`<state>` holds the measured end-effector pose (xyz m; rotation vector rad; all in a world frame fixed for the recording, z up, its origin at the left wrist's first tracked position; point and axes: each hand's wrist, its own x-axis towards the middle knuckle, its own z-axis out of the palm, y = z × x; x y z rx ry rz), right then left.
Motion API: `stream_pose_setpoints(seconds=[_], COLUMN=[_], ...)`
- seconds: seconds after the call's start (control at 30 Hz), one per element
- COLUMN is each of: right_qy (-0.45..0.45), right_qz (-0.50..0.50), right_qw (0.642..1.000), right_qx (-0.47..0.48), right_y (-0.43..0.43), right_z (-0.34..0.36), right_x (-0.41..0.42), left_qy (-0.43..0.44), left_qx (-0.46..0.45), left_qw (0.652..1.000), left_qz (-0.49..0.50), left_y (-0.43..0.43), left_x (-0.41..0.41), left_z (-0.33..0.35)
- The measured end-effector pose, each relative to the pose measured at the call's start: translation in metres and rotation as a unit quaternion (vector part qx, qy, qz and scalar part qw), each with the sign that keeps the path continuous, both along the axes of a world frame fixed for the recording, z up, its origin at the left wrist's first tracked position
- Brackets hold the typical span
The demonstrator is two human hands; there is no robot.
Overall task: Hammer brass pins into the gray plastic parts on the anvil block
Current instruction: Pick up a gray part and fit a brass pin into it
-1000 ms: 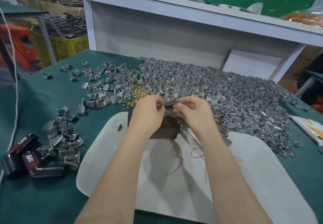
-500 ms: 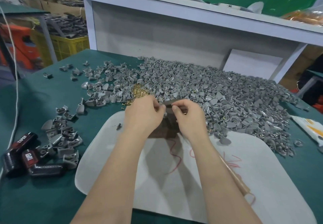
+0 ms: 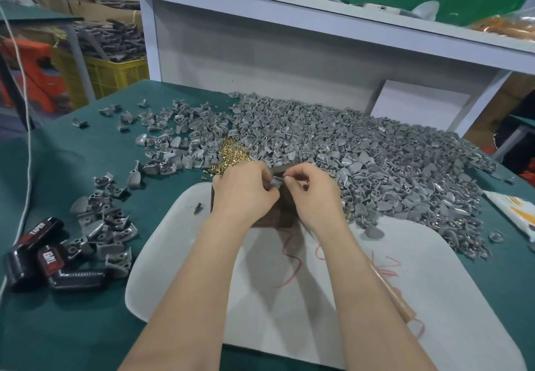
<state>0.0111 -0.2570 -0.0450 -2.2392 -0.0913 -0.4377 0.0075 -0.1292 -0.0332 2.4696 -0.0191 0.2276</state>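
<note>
Both hands sit slightly closer together than half a second ago, and a gray part (image 3: 276, 182) now shows between them. Nearest, a white mat (image 3: 440, 284) lies on the green table (image 3: 58, 327), with a wooden handle (image 3: 390, 292) and red string (image 3: 292, 257) beside the right forearm. The left hand (image 3: 246, 194) and right hand (image 3: 312, 194) are curled, their fingers (image 3: 289, 180) pinching the part from either side just above the dark block (image 3: 285, 214), which they mostly hide. Black cases (image 3: 43, 255) lie far left. Beyond the hands sit brass pins (image 3: 231, 155) and a gray heap (image 3: 362, 150).
</note>
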Motion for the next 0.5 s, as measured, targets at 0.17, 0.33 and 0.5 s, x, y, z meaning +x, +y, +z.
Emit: stream_pose_setpoints(seconds=[0.17,0.33,0.5], right_qy=[0.009,-0.002,-0.013], right_qz=[-0.006,0.014,0.014], right_qw=[1.0,0.999,0.995], right_qx=[-0.007,-0.031,-0.097], right_y=[0.0014,0.0029,0.0059], right_z=[0.0003,0.0026,0.0041], right_x=[-0.0001,-0.0027,-0.0037], left_qy=[-0.009,-0.006,-0.01], left_qx=[0.016,0.016,0.013], left_qw=[1.0,1.0,1.0], left_qz=[-0.001,-0.01,-0.017], left_y=[-0.0013,-0.0001,-0.0003], left_x=[0.0013,0.002,0.0016], left_z=[-0.0011,-0.0017,-0.0007])
